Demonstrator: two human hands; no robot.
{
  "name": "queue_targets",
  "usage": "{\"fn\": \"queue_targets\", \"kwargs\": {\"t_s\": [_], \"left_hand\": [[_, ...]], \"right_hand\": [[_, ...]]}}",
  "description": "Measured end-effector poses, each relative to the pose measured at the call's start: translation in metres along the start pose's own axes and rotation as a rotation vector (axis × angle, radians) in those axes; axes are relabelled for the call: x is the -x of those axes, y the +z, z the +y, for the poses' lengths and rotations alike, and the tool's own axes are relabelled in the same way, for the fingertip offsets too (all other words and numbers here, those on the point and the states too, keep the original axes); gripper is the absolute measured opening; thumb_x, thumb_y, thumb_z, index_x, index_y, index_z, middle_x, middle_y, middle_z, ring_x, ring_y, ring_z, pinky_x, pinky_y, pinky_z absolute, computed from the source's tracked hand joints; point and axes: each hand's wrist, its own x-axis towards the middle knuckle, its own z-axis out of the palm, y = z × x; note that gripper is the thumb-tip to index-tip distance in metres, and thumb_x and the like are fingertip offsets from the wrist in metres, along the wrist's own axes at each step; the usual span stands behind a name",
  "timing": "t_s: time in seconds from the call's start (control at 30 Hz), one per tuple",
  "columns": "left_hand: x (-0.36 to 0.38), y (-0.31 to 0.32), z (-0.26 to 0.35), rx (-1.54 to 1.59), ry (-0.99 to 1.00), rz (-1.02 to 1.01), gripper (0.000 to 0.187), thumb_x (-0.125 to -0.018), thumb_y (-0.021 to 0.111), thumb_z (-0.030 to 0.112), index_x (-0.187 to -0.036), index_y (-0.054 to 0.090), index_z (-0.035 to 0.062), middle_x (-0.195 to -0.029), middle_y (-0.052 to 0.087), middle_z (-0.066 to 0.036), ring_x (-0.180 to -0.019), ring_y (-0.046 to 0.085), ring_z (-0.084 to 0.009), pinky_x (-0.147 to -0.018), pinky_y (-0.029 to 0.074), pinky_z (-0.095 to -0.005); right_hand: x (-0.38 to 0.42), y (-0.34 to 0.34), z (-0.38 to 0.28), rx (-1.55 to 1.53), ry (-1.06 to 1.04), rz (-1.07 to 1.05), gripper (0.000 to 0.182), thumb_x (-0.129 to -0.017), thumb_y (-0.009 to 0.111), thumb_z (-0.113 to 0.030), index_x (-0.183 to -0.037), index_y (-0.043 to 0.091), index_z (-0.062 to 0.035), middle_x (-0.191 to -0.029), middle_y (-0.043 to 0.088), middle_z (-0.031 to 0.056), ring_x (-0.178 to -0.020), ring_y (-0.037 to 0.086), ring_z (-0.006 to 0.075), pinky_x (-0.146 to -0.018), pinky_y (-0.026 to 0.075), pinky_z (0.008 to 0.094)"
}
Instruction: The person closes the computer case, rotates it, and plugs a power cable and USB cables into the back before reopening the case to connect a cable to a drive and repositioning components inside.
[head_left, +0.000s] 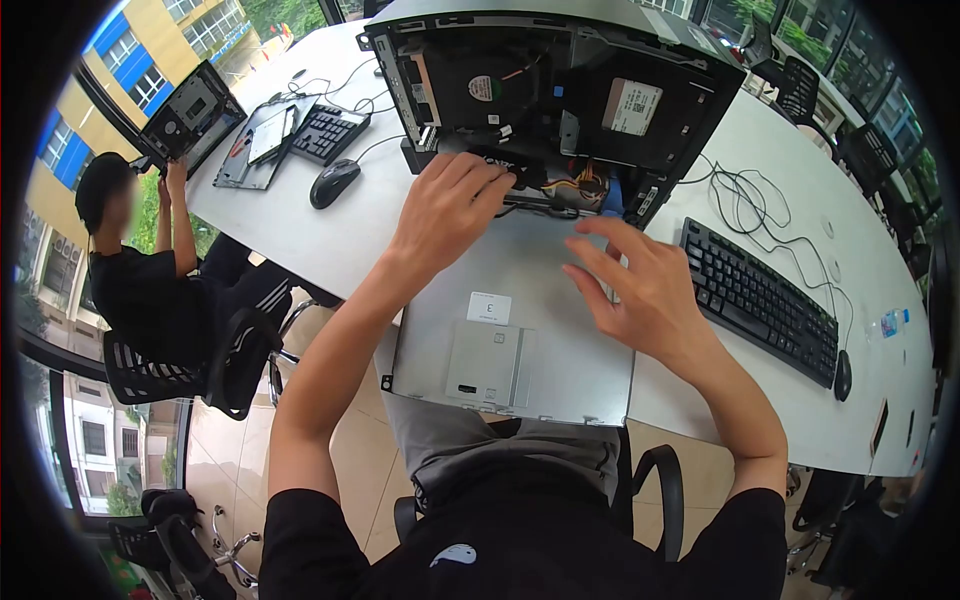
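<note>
An open black computer case (pixel 560 105) stands at the top centre, with a fan, a labelled metal drive and coloured wires inside. At its lower inner edge, my left hand (pixel 455 205) has its fingers bent together on a black part; what they grip is hidden. To the right, my right hand (pixel 640 285) hovers over the metal side panel (pixel 570 350) with thumb and fingers apart, holding nothing. That panel lies flat in front of the case, a small white label (pixel 489 307) on it. The coloured wires (pixel 580 187) lie between my hands, inside the case.
A black keyboard (pixel 765 300), mouse (pixel 843 375) and loose cables are on the right of the table (pixel 850 440). Another mouse (pixel 335 183) and keyboard (pixel 328 133) lie on the left. A seated person (pixel 140 260) at far left handles another open case (pixel 195 118).
</note>
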Motion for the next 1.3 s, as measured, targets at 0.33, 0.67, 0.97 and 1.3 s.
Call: {"fn": "queue_targets", "kwargs": {"t_s": [0.33, 0.67, 0.97, 1.3], "left_hand": [[0.006, -0.031, 0.046, 0.2, 0.072, 0.081, 0.037, -0.069, 0.088, -0.003, -0.104, 0.076, 0.0031, -0.1, 0.072, -0.006, -0.087, 0.068, -0.0262, -0.074, 0.057, -0.0371], [0.034, -0.034, 0.057, 0.26, -0.166, -0.22, 0.054, -0.073, 0.071, -0.01, -0.126, 0.07, -0.0007, -0.128, 0.072, -0.011, -0.115, 0.07, -0.0303, -0.089, 0.063, -0.0403], [0.08, -0.085, 0.036, 0.192, -0.31, -0.085, 0.046, -0.071, 0.065, -0.016, -0.113, 0.076, -0.0002, -0.117, 0.078, -0.016, -0.109, 0.075, -0.0342, -0.093, 0.062, -0.0424], [0.069, -0.084, 0.051, 0.275, -0.161, -0.095, 0.049, -0.074, 0.069, -0.009, -0.12, 0.076, 0.0056, -0.126, 0.076, -0.014, -0.118, 0.071, -0.0368, -0.1, 0.058, -0.051]], "right_hand": [[-0.017, 0.049, 0.028, 0.065, -0.032, 0.091, 0.03, -0.082, 0.079, -0.007, -0.111, 0.07, -0.0073, -0.117, 0.07, 0.0061, -0.079, 0.074, 0.0223, -0.058, 0.056, 0.0346], [-0.003, 0.063, 0.038, -0.032, -0.138, 0.166, 0.033, -0.072, 0.081, 0.002, -0.104, 0.075, -0.0041, -0.101, 0.077, 0.0066, -0.076, 0.076, 0.0237, -0.061, 0.062, 0.0332], [-0.013, 0.062, 0.054, -0.244, 0.037, 0.276, 0.023, -0.084, 0.079, -0.002, -0.107, 0.076, -0.004, -0.106, 0.078, 0.009, -0.073, 0.074, 0.0277, -0.061, 0.06, 0.0366], [-0.003, 0.046, -0.015, -0.812, 0.31, -0.191, 0.039, -0.091, 0.08, -0.014, -0.128, 0.071, -0.0029, -0.118, 0.073, 0.0132, -0.068, 0.068, 0.0208, -0.062, 0.054, 0.0325]]}}
